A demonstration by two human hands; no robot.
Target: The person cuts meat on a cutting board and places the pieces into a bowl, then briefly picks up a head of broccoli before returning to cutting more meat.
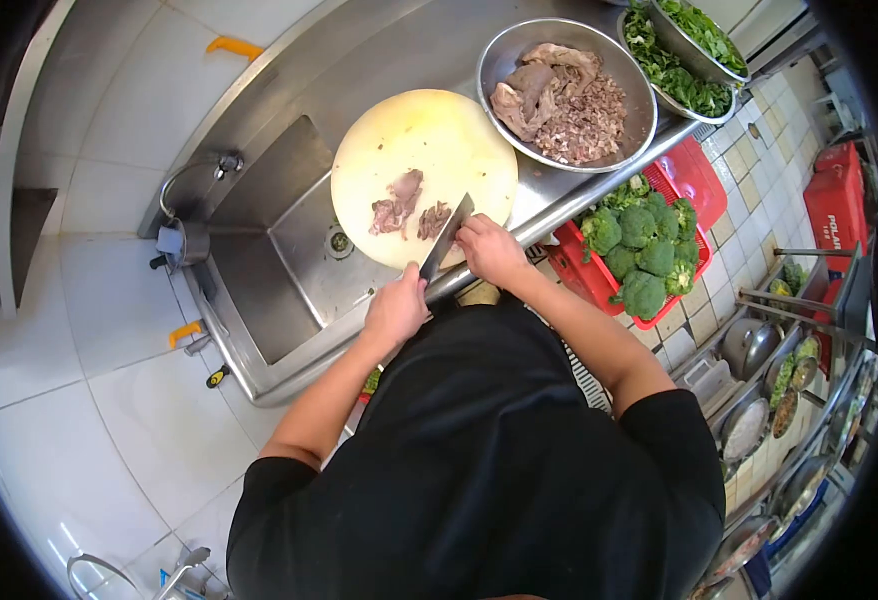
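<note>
My left hand (397, 305) is wrapped round the handle of a knife (446, 240), near the front edge of a round, pale cutting board (399, 125). The blade slants up and to the right over the board. Against the blade's right side is my right hand (492, 250), its fingers bent and pressed together; anything between them is hidden. Left of the blade lie a small heap of cut meat (433, 220) and a larger flat piece of meat (397, 204). A steel bowl (643, 120) behind my right hand holds chopped meat (589, 115) and larger pieces.
The board sits across a steel sink (249, 270) with a tap (174, 180) at the left. Bowls of leafy greens (694, 90) stand at the back right. Below the counter's edge, a red basket (579, 262) holds broccoli (643, 250). Shelves with food containers (746, 430) line the right.
</note>
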